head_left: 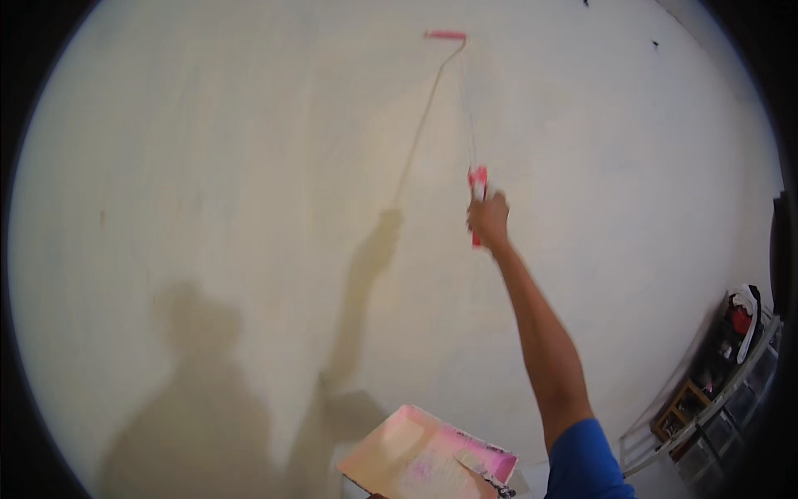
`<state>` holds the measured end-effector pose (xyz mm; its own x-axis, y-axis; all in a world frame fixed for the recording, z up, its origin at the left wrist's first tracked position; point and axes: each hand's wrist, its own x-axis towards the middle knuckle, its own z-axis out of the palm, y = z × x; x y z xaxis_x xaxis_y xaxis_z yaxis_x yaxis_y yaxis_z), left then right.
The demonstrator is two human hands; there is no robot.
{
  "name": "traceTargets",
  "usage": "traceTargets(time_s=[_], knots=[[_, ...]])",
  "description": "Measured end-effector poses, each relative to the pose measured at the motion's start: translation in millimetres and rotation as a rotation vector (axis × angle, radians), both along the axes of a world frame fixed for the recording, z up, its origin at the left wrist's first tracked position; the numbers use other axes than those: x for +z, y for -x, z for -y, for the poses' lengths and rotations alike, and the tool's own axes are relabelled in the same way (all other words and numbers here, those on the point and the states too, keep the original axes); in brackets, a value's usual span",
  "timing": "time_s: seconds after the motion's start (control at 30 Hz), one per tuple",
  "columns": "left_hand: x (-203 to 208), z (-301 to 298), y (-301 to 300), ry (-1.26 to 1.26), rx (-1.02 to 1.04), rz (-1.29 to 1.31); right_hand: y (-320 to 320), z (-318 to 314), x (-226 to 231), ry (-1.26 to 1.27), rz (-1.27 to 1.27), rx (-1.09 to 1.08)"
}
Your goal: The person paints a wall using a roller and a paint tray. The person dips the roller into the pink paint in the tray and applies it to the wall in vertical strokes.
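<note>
My right hand (490, 218) is closed around the red handle of a paint roller (477, 176), with the arm stretched up toward the wall. A long thin wire frame runs from the handle to the small pink roller sleeve (449, 35), which is at the pale wall (249, 150) high up. At the bottom, a paint tray (399, 428) smeared with pink and cream paint is held up, tilted. In it lies a flat tool (470, 462) with a pale blade. Only a dark sliver of my left hand (376, 496) shows at the tray's lower edge; its fingers are mostly hidden.
At the lower right stands a rack or shelf (706, 416) with a wooden box (682, 410) and bundled cloth (746, 320). A dark object (781, 249) borders the right edge. My shadow (199, 391) falls on the wall, and small dark marks (655, 43) show at upper right.
</note>
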<state>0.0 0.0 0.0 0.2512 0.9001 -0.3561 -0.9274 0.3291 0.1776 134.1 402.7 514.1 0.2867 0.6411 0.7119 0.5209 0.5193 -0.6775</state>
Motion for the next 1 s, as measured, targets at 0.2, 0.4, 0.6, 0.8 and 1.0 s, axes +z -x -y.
traceTargets(time_s=[0.2, 0.4, 0.6, 0.8, 1.0], knots=[[-40.4, -48.2, 13.2, 0.010, -0.008, -0.052, 16.6, 23.8, 4.5, 0.077, -0.230, 0.274], [42.8, -126.0, 45.7, -0.009, 0.054, -0.111, 32.2, -82.4, -137.6, 0.067, -0.138, 0.030], [-31.6, -351.2, 76.1, -0.086, -0.059, -0.123, 65.1, -149.5, -322.9, 0.150, -0.186, 0.053], [-124.1, -260.4, 58.6, -0.005, 0.028, -0.152, 67.1, 30.8, -519.3, 0.471, -0.197, 0.130], [-80.6, -182.6, 52.0, 0.001, 0.022, -0.212, 39.8, 179.8, -508.5, 0.584, -0.129, 0.058]])
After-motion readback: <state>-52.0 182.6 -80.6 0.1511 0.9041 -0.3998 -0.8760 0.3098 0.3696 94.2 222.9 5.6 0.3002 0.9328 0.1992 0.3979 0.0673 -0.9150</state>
